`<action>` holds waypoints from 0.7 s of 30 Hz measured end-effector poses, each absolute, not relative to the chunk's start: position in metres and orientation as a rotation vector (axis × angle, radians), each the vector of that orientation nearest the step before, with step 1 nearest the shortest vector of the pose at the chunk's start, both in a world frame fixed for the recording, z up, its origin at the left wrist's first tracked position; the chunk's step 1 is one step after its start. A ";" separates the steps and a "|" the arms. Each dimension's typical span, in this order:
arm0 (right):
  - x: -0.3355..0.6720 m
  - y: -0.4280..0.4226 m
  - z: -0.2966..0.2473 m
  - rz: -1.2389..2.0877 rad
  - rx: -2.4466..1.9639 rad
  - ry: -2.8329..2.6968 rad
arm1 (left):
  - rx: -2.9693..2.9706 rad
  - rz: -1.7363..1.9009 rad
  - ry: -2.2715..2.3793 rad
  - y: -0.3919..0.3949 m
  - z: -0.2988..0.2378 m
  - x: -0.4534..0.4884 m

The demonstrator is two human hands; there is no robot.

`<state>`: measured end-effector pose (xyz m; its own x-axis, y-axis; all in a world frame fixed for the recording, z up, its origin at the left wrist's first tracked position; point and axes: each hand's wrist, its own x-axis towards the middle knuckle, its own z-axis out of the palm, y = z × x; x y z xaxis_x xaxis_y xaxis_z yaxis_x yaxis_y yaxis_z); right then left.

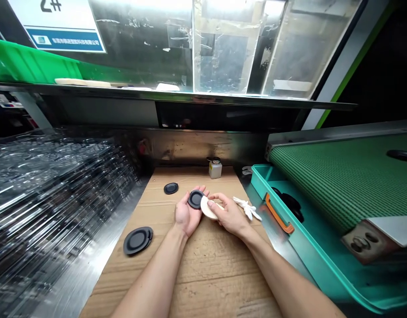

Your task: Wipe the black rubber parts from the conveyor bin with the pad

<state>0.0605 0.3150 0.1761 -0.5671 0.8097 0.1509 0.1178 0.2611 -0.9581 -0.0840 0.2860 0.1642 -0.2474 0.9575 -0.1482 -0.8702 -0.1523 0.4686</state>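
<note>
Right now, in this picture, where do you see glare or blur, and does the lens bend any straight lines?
In the head view, the left hand and right hand look sharp; glare streaks and smears the stacked clear plastic sheets; the wide lens bends the steel shelf edge at the top.

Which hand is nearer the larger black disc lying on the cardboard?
The left. The left hand is to the disc's right and slightly above it in view, with a gap between them. The right hand is farther right, on the far side of the left hand.
</note>
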 end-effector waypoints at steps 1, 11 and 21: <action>0.060 0.315 0.176 1.434 -0.837 -1.834 | 0.237 1.720 0.554 0.285 0.165 -0.081; 0.067 0.323 0.172 1.622 -0.769 -1.939 | 0.318 1.547 0.642 0.276 0.162 -0.072; 0.075 0.330 0.178 1.130 -0.844 -2.190 | 0.298 1.526 0.667 0.277 0.160 -0.067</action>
